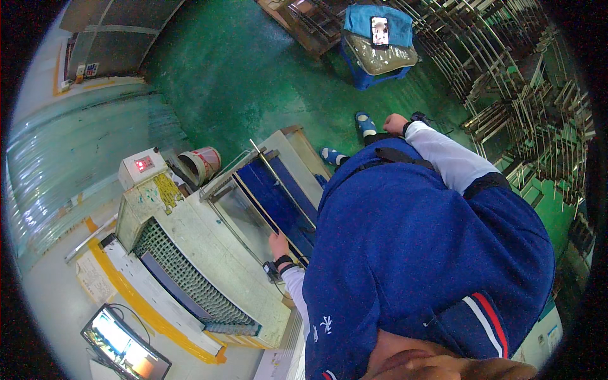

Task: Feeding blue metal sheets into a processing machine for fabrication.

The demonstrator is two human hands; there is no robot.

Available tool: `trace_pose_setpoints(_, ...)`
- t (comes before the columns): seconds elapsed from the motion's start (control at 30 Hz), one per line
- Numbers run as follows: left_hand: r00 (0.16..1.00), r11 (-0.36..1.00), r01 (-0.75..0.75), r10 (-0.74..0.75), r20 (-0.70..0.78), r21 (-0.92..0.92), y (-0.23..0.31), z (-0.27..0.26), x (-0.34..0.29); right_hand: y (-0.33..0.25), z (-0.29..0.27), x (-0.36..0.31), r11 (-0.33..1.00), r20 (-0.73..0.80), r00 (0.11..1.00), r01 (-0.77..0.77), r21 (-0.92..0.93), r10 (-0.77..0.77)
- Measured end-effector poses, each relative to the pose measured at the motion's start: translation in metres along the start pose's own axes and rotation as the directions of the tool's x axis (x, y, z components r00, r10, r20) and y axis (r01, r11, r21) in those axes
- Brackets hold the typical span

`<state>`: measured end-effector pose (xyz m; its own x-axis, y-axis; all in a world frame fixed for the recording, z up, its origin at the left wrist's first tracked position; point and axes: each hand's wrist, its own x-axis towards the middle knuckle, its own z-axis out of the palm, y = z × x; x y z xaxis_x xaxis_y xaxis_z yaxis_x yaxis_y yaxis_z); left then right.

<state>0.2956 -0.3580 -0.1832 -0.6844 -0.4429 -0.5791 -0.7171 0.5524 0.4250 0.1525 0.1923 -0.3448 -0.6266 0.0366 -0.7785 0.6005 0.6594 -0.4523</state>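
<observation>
My left hand (278, 245) is closed at the edge of a dark blue panel (263, 183), which lies on a table-like machine with metal bars. A thin metal rod (278, 177) crosses over the panel. Beside the hand is a clear, greyish sheet-like surface (239, 212). Near my lap, my right hand (396, 124) is curled closed; whatever it may hold is hidden. Both wrists wear black bands with small devices.
A cream machine (209, 253) with a mesh belt (190, 278) adjoins the table. Around it are a control box (140, 168), a bucket (201, 166) and a monitor (126, 345). A phone (380, 31) lies on a padded stool (373, 60). Metal racks (506, 82) fill the right side.
</observation>
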Motion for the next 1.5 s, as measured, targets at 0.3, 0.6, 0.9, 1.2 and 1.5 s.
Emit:
trace_pose_setpoints(0.3, 1.0, 0.999, -0.026, 0.026, -0.005, -0.048, 0.005, 0.001, -0.003, -0.003, 0.0, -0.005, 0.999, 0.013, 0.999, 0.038, -0.008, -0.038)
trace_pose_setpoints(0.6, 0.997, 0.987, -0.076, 0.078, -0.011, 0.142, 0.011, -0.001, -0.002, 0.002, 0.002, 0.0, 0.997, 0.01, 0.998, 0.064, -0.047, -0.064)
trace_pose_setpoints(0.9, 0.997, 0.995, -0.078, 0.077, -0.014, -0.069, 0.006, 0.001, -0.003, -0.001, 0.0, -0.004, 0.992, -0.015, 0.995, 0.092, -0.089, -0.094)
trace_pose_setpoints(1.2, 0.995, 0.99, -0.094, 0.092, -0.027, -0.102, -0.009, 0.005, 0.006, 0.001, -0.001, -0.003, 0.99, -0.02, 0.995, 0.092, -0.105, -0.094)
trace_pose_setpoints(1.5, 0.996, 0.999, 0.046, -0.048, 0.076, 0.028, 0.001, -0.002, 0.002, -0.004, -0.004, -0.007, 0.994, -0.003, 0.998, 0.064, -0.084, -0.064)
